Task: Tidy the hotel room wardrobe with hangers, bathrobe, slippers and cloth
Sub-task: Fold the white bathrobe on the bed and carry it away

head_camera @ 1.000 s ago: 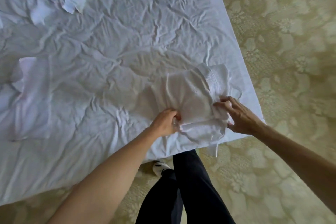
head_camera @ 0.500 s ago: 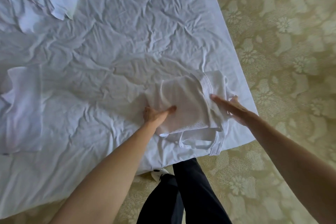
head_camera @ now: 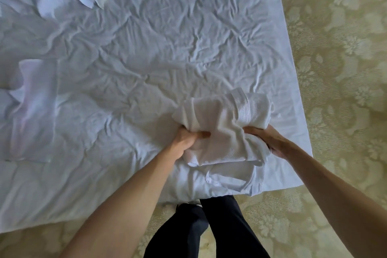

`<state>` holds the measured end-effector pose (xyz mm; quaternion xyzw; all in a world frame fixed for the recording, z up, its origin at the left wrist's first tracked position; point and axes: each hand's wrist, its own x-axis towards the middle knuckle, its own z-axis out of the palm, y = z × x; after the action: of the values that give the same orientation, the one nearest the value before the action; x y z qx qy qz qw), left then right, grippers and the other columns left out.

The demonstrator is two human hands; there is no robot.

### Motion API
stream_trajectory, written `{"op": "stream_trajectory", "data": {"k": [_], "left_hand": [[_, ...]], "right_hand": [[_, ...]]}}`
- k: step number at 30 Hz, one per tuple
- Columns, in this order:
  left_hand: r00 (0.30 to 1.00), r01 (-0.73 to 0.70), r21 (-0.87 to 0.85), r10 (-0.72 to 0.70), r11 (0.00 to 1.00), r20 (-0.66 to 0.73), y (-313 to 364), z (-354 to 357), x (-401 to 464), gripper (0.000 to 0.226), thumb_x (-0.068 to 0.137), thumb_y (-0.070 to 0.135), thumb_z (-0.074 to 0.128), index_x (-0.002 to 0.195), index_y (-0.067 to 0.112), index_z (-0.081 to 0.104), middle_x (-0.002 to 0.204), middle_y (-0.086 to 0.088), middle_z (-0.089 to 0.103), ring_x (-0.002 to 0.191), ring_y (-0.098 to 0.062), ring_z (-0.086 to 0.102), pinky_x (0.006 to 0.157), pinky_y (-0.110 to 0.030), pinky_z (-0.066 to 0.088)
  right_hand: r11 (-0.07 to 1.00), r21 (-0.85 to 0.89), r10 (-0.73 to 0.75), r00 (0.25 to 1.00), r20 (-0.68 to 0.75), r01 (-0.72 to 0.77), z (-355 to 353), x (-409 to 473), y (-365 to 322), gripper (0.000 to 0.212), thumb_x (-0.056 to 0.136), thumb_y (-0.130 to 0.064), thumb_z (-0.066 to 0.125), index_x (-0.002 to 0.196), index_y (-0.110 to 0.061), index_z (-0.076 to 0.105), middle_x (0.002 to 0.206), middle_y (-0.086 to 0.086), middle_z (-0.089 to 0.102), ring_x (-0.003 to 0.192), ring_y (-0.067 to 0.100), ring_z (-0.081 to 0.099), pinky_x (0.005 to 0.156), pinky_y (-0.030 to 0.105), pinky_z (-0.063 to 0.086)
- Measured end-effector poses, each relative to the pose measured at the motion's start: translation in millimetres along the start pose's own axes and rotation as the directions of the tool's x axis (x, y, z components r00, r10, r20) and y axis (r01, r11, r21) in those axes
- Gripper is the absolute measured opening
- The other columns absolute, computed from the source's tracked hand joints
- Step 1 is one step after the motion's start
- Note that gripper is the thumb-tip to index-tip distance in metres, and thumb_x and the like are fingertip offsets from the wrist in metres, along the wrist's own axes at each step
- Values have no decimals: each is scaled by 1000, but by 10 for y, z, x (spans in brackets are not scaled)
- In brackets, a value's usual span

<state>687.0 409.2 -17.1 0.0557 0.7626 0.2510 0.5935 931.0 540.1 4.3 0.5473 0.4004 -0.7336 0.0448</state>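
Currently folded waffle-weave bathrobe (head_camera: 226,128) sits near bed (head_camera: 146,48) corner. Left hand (head_camera: 186,138) and right hand (head_camera: 270,142) grip its 2 sides, fingers curled into cloth. Step: gathering bundle. Next, probably: level lift, folds kept together.

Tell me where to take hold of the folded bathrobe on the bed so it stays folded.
Probably take the folded bathrobe at its two short ends, one grip from each side, where the left hand and right hand hold it now. Loose layers hang off its near edge, so fingers underneath should keep the bundle together.
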Motion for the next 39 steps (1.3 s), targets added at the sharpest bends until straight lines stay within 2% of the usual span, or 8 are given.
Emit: {"op": "stream_trajectory", "data": {"k": [8, 16, 21, 25, 29, 33, 35, 39], "left_hand": [[985, -134, -201, 107, 970, -137, -122, -1335, -1197, 42, 64, 26, 94, 89, 25, 60, 93, 4, 72, 79, -7, 67, 61, -16, 50], [922, -296, -288, 194, 911, -336, -950, -3086, -2678, 50, 62, 28, 94, 104, 15, 70, 95, 1, 76, 82, -13, 72, 68, -23, 58], [874, -306, -425, 74, 852, -481, -1602, -4072, -3530, 38, 67, 24, 92, 94, 17, 66, 93, 2, 72, 78, -12, 69, 49, -17, 51], [801, -343, -543, -64, 767, -595, -2130, -4778, -4008, 52, 74, 25, 89, 113, 16, 56, 89, 7, 59, 73, -10, 60, 35, -12, 42], [703, -344, -573, -200, 744, -682, -2698, -5523, -4213, 100, 66, 44, 91, 142, 3, 42, 123, -3, 59, 112, -28, 63, 77, -31, 57], [642, -429, -627, -269, 650, -718, -3290, -6361, -4218, 89, 52, 52, 94, 126, 15, 60, 117, -4, 69, 93, -17, 67, 59, -25, 51], [626, -444, -616, -266, 651, -733, -3373, -6762, -4344, 106, 49, 64, 90, 135, 15, 53, 129, -2, 62, 101, -18, 60, 66, -26, 47], [564, -469, -646, -358, 603, -744, -3592, -7650, -4463, 90, 70, 38, 89, 142, 12, 44, 120, 6, 52, 119, -25, 56, 77, -33, 46]], "right_hand": [[969, -177, -153, 982, 107, 170, 1316, -689, -899, 47, 85, -19, 77, 128, -15, 60, 111, 7, 75, 101, 28, 73, 80, 41, 60], [900, -311, -222, 935, 277, 306, 3401, -1525, -1272, 46, 83, -26, 78, 124, -16, 61, 107, 2, 76, 100, 21, 73, 80, 35, 58], [836, -391, -202, 878, 434, 386, 4862, -1820, -1381, 50, 82, -31, 79, 125, -14, 60, 107, 4, 76, 100, 22, 73, 86, 40, 57], [789, -435, -142, 818, 557, 433, 6067, -1944, -1448, 44, 84, -27, 76, 123, -10, 63, 99, 6, 77, 94, 24, 74, 79, 35, 57], [741, -458, -63, 729, 682, 492, 7270, -1871, -1521, 69, 67, -40, 87, 125, -8, 65, 111, 9, 75, 105, 27, 71, 90, 40, 56], [697, -499, 23, 679, 734, 515, 8489, -1694, -1576, 79, 63, -45, 92, 130, -16, 62, 117, 7, 73, 108, 28, 70, 98, 50, 53], [680, -498, 37, 653, 756, 538, 9117, -1582, -1615, 84, 62, -49, 92, 133, -20, 59, 119, 4, 72, 111, 27, 68, 100, 50, 52], [630, -501, 66, 602, 796, 594, 10273, -1523, -1745, 79, 70, -55, 85, 136, -29, 49, 124, -3, 65, 113, 22, 62, 96, 42, 51]]}}
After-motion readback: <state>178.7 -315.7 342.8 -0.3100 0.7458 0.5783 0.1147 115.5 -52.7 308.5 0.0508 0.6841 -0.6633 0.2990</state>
